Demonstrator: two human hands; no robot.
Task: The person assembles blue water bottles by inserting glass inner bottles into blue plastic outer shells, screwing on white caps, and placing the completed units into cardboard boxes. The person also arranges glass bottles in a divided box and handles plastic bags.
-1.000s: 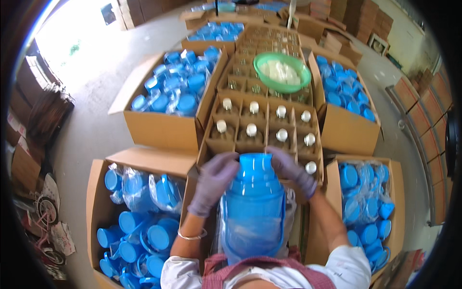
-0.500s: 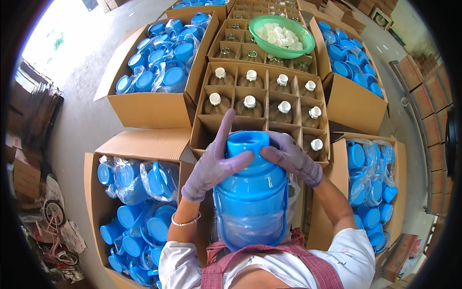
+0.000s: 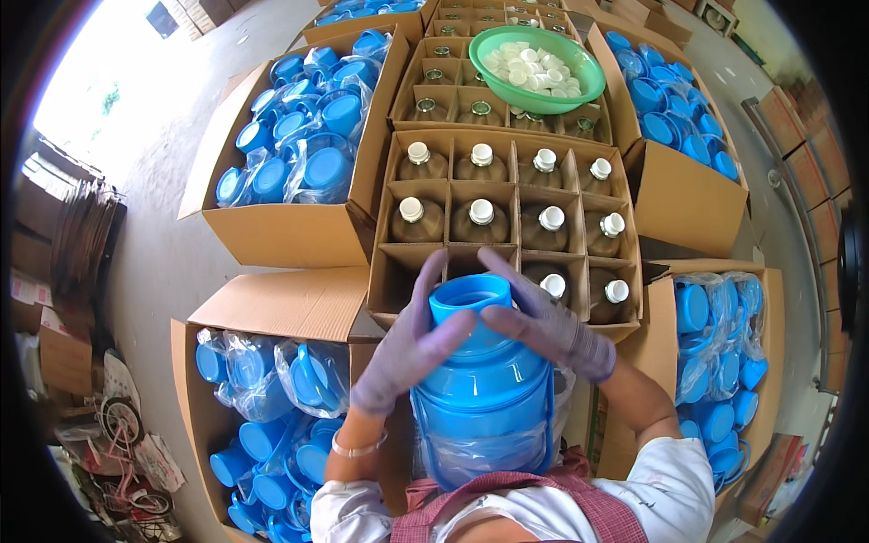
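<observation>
Close in front of my body stands a blue plastic jug-shaped shell [image 3: 484, 376] with a wide open neck and a blue handle strip along each side. Clear plastic film shows around its lower part. My left hand [image 3: 412, 348], in a purple glove, is at the left of the neck with fingers stretched and thumb spread across the shoulder. On the other side my right hand [image 3: 557, 335], gloved alike, is open too, its thumb near the neck. Whether the palms touch the shell is hard to tell. Just beyond is a divided carton [image 3: 380, 282] of capped glass bottles [image 3: 482, 226].
A green bowl [image 3: 484, 86] of white caps [image 3: 534, 68] rests on a farther carton of uncapped bottles. Cartons of blue bagged shells flank me: left front [image 3: 190, 398], left back [image 3: 281, 235], right back [image 3: 697, 204], right front [image 3: 769, 362]. A pink bicycle [image 3: 122, 443] stands far left.
My right hand's fingers have straightened and lifted from the neck area, pointing away from me. My left hand stays beside the neck. The view has shifted slightly.
</observation>
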